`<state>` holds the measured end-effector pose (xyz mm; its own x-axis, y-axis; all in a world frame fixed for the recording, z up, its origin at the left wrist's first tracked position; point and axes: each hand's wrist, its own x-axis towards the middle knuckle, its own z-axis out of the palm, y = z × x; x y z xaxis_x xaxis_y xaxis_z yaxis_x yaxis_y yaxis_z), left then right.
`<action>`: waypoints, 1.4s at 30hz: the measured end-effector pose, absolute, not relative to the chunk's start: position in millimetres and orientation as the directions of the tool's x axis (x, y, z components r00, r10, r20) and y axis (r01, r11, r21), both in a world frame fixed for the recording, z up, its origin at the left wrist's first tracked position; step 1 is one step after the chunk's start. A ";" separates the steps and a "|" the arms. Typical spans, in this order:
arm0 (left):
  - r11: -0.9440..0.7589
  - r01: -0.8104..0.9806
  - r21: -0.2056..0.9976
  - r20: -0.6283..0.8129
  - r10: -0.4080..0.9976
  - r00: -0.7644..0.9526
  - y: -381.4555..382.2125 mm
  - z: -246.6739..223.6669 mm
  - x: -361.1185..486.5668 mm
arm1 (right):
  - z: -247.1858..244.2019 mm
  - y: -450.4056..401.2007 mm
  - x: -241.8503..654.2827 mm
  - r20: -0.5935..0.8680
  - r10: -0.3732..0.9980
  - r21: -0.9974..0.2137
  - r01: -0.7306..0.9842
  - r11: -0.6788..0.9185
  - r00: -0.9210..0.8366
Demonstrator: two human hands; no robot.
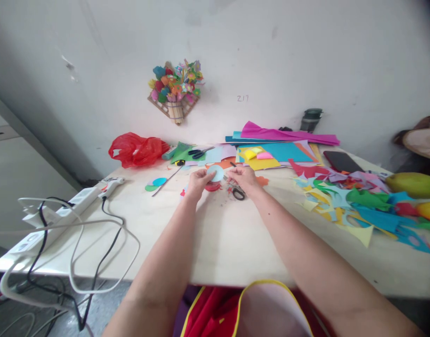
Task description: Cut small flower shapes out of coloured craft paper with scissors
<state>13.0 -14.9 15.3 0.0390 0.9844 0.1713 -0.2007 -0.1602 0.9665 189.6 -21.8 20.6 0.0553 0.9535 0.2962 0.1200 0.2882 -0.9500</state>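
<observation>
My left hand (200,181) is closed, pinching a pale blue paper circle (216,173) at its left edge above the table. My right hand (243,178) is closed at the circle's right side; a thin dark pen-like stick (233,164) pokes up from its fingers, too small to name surely. Below the right hand lies a pair of scissors (239,193) with dark handles. Red paper pieces (212,186) lie under the circle, partly hidden. An orange paper flower (262,181) rests just right of my right hand. Blue (159,181) and green paper circles (151,188) lie to the left.
Paper scraps (358,201) spread on the right, near a phone (342,161) and a green-yellow fruit (413,185). Coloured sheets (288,152), black-handled scissors (198,153) and a red plastic bag (137,150) lie at the back. A power strip (60,220) with loose cables runs along the left edge.
</observation>
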 end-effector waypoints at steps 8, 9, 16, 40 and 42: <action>-0.248 -0.340 0.907 0.178 0.958 -0.225 -6.5 22.8 -11.2 | 17.8 -15.4 201.3 0.290 0.945 -0.865 0.465 0.190 0.153; -0.250 -0.345 0.904 0.170 0.954 -0.247 -5.6 23.4 -14.4 | 16.0 -15.0 200.2 0.294 0.946 -0.835 0.518 0.183 0.140; -0.290 -0.346 0.892 0.159 0.920 -0.359 0.1 22.7 -34.2 | 13.8 -27.1 182.4 0.292 0.956 -0.619 0.760 0.198 -0.012; -0.083 -0.235 0.969 0.105 0.991 0.083 -10.4 6.6 16.1 | 31.6 -8.8 275.1 0.054 0.920 -0.341 0.873 -0.348 0.388; -0.094 -0.219 0.971 0.118 0.988 0.096 -10.3 4.7 17.2 | 29.8 -7.7 275.5 0.035 0.928 -0.320 0.884 -0.341 0.370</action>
